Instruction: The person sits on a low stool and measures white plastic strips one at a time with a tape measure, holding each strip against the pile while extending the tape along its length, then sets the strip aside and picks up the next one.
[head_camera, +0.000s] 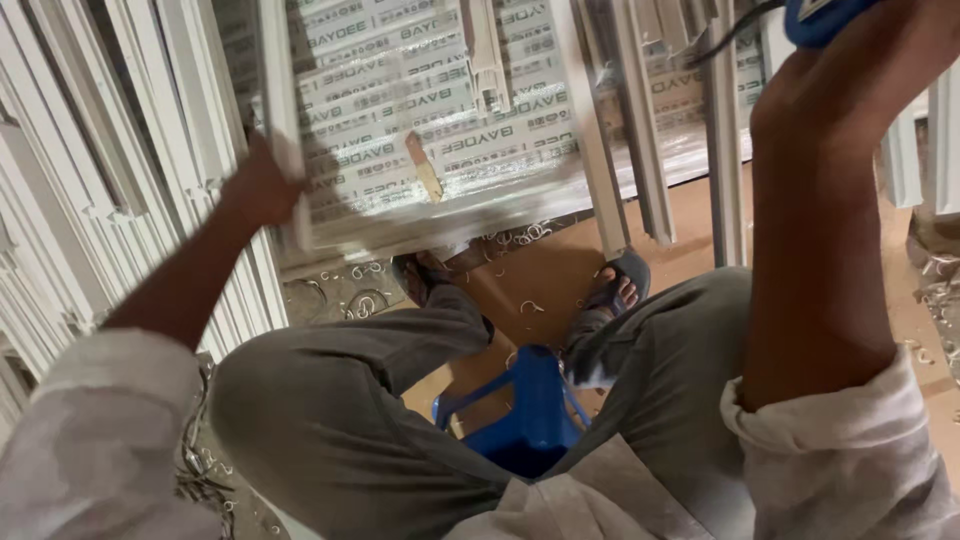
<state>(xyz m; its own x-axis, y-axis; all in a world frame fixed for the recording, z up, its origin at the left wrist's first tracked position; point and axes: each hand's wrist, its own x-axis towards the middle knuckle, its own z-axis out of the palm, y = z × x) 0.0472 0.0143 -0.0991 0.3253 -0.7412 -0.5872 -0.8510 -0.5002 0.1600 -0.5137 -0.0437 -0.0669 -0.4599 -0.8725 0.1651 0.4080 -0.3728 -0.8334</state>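
My left hand (262, 185) grips the left edge of a white window frame (430, 120) that is wrapped in printed protective film and stands tilted on the floor in front of me. My right hand (850, 70) is raised at the top right and closed around a blue power tool (825, 15) with a dark cable running off to the left. Most of the tool is cut off by the picture's top edge. I sit on a blue plastic stool (525, 410), my knees apart and my sandalled feet by the frame's lower edge.
Long white plastic profiles (90, 190) lean in a stack along the left. More white profiles (725, 150) stand upright behind the frame at the right. Curly white shavings (360, 295) lie scattered on the brown floor (560, 265).
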